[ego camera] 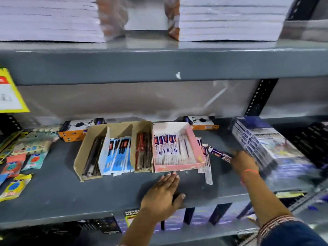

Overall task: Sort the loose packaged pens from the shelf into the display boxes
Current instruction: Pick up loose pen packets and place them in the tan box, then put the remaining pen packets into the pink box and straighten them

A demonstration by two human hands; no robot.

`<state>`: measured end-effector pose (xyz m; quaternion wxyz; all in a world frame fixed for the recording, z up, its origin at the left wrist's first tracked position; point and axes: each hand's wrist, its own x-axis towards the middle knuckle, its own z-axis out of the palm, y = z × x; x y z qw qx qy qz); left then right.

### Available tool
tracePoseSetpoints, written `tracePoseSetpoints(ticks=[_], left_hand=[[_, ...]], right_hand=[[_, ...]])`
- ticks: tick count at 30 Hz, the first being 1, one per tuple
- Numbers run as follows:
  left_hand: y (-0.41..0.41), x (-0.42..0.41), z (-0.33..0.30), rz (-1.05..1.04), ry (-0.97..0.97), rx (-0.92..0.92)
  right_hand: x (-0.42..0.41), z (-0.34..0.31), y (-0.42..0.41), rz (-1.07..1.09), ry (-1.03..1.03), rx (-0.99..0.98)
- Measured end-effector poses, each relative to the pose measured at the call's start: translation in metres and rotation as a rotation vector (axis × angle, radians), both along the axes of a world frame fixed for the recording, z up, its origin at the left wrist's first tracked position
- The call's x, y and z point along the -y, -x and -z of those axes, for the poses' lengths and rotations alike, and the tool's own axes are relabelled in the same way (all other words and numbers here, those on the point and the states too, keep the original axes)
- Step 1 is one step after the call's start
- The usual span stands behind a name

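A brown cardboard display box (85,150) with three compartments stands on the grey shelf (62,190), holding dark, blue-white and red packaged pens. A pink display box (192,134) right beside it holds white and purple packaged pens. My right hand (244,161) is shut on a purple and white packaged pen (219,153) just right of the pink box. Other loose packaged pens (207,169) lie against that box's right wall. My left hand (164,190) rests flat and open on the shelf in front of the pink box.
A stack of blue and white packs (264,144) sits at the right, close to my right hand. Small carded items (23,157) lie at the left. Orange and white boxes (74,130) stand behind. Paper stacks (229,18) fill the shelf above.
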<state>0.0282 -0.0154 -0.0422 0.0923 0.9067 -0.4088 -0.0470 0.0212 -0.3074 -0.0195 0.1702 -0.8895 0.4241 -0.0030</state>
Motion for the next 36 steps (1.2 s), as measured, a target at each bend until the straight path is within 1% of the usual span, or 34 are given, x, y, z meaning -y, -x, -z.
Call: tracePoseSetpoints(ticks=[1, 4, 6, 7, 9, 12, 13, 15, 18, 20, 23, 26, 29, 33, 36], left_hand=[[0.000, 0.000, 0.001, -0.014, -0.001, -0.004], [0.001, 0.001, 0.000, -0.031, -0.014, 0.007], [0.001, 0.002, 0.002, -0.029, -0.030, 0.032], [0.002, 0.002, 0.003, -0.031, -0.032, 0.029], [0.001, 0.003, 0.005, -0.044, -0.045, 0.025], [0.003, 0.003, 0.004, -0.038, -0.038, 0.059], [0.003, 0.003, 0.005, -0.044, -0.047, 0.069], [0.004, 0.004, 0.004, -0.062, -0.058, 0.058], [0.005, 0.004, 0.002, -0.056, -0.079, 0.084], [0.005, 0.004, 0.002, -0.056, -0.056, 0.113], [0.006, 0.003, 0.000, -0.046, -0.058, 0.110], [0.005, 0.003, -0.002, -0.047, -0.046, 0.103], [0.004, 0.003, -0.001, -0.046, -0.033, 0.086], [0.000, 0.001, -0.001, -0.020, -0.022, 0.046], [-0.004, -0.013, 0.003, 0.003, -0.010, 0.048]], right_hand=[[0.008, 0.002, 0.000, -0.039, -0.012, -0.052], [0.024, -0.003, -0.001, -0.133, -0.095, -0.091], [0.030, -0.010, 0.001, -0.173, -0.205, -0.049], [0.030, -0.011, 0.003, -0.160, -0.283, 0.021], [0.021, -0.016, 0.010, -0.092, -0.481, 0.261], [-0.017, -0.025, 0.028, -0.039, -0.946, 0.598], [-0.032, -0.028, 0.035, -0.057, -1.075, 0.661], [-0.063, -0.029, 0.049, -0.104, -1.267, 0.739], [-0.097, -0.024, 0.069, -0.177, -1.433, 0.789], [-0.108, -0.017, 0.077, -0.181, -1.477, 0.815], [-0.114, -0.012, 0.083, -0.192, -1.499, 0.823], [-0.116, -0.009, 0.083, -0.118, -1.476, 0.854], [-0.120, -0.011, 0.083, -0.122, -1.460, 0.850], [-0.130, -0.016, 0.072, -0.149, -1.331, 0.756], [-0.137, -0.030, 0.050, -0.182, -1.220, 0.783]])
